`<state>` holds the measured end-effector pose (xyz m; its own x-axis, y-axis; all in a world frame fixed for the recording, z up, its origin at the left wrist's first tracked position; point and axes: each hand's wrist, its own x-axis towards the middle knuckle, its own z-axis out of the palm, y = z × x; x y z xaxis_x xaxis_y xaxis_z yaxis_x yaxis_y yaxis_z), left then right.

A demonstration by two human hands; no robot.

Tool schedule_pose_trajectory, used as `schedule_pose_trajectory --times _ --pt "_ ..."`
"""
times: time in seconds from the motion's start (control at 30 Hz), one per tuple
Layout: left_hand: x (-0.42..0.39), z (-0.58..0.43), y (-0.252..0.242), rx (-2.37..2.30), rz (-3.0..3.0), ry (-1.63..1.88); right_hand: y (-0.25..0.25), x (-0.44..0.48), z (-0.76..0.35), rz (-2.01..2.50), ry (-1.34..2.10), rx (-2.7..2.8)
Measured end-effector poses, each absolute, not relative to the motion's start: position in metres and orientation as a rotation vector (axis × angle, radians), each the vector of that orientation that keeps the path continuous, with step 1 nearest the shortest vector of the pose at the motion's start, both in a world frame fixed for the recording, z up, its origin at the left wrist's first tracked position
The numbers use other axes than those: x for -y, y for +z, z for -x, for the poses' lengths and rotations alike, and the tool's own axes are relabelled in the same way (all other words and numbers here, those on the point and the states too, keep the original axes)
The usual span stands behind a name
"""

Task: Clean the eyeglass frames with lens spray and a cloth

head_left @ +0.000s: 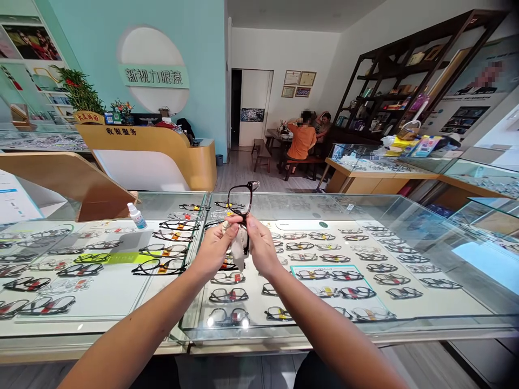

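At the frame's centre, the left hand [214, 249] and right hand [260, 247] are both gripping black-framed glasses [242, 200] and a grey cleaning cloth [239, 251] above the glass display counter [405, 208].

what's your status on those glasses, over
Left hand and right hand both grip black glasses. Grey cloth hangs between them. Spray bottle apart, left on counter.
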<state>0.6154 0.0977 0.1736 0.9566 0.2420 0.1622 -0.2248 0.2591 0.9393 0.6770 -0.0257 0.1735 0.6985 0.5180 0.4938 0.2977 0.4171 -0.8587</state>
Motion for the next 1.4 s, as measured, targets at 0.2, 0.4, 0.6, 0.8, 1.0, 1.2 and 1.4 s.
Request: schedule_pose_trajectory --times 0.2,0.4,0.6,0.8,1.0,1.2,1.4 --pt "-0.111 -0.614 0.177 0.115 -1.254 0.132 0.179 0.029 -0.686 1.074 0.25 0.753" --pt "-0.108 -0.61 0.184 0.124 -1.37 0.151 0.178 0.029 -0.686 1.015 0.304 0.676" --pt "-0.101 -0.61 0.182 0.032 -1.443 0.219 0.175 0.027 -0.683 1.01 0.295 0.72" --pt "-0.099 -0.609 0.179 0.01 -1.459 0.255 0.178 0.027 -0.678 0.962 0.301 0.748" --pt "-0.097 -0.608 0.177 -0.002 -1.429 0.252 0.175 0.028 -0.672 1.006 0.321 0.818" --pt "-0.096 -0.61 0.167 -0.028 -1.378 0.286 0.174 0.027 -0.664 1.114 0.221 0.874" --pt "-0.109 -0.613 0.163 0.058 -1.341 0.183 0.179 0.029 -0.666 1.081 0.227 0.845"
